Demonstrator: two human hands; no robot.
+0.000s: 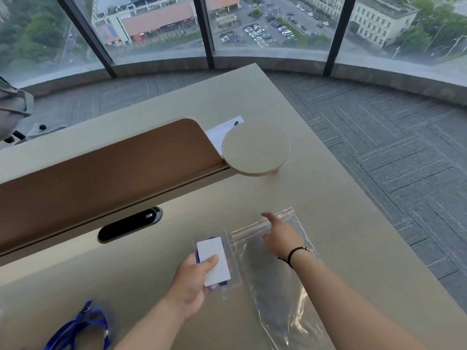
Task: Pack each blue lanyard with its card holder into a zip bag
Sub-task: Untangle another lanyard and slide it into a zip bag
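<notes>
Left hand [193, 281] fingers grip card holder [213, 261], ready for insertion; right hand [281, 234], fingers spread, steadies zip bag [278, 281] mouth.

Soft daylight from the windows [273, 24]; wide-angle bending at edges, slight blur throughout

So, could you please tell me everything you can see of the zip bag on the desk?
The zip bag is clear, glossy, wrinkled plastic with a red-lined zip strip along its far end. It lies flat on the beige desk, running from the zip end back toward the person. It looks empty. The right hand rests on it just below the strip, fingers spread. Its left edge lies right beside the card holder held in the left hand; whether they touch is unclear.
</notes>
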